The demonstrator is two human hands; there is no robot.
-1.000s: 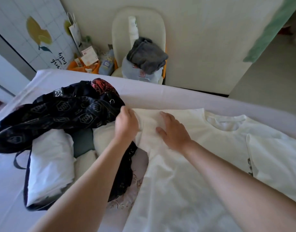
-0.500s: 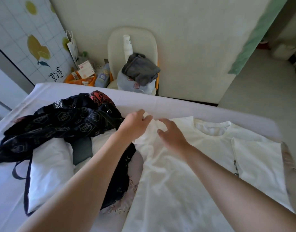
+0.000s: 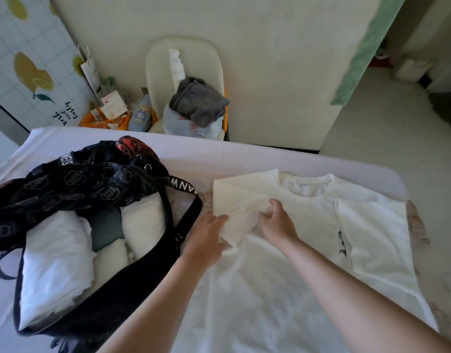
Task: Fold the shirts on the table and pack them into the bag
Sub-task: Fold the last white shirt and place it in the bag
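The white cotton T-shirt [image 3: 308, 225] lies flat on the bench [image 3: 244, 159], at 3 o'clock from the black patterned fabric bag [image 3: 79, 182]. The left hand [image 3: 206, 233] pinches its folded sleeve. The right hand [image 3: 278, 222] rests there with bent fingers, grip unclear.
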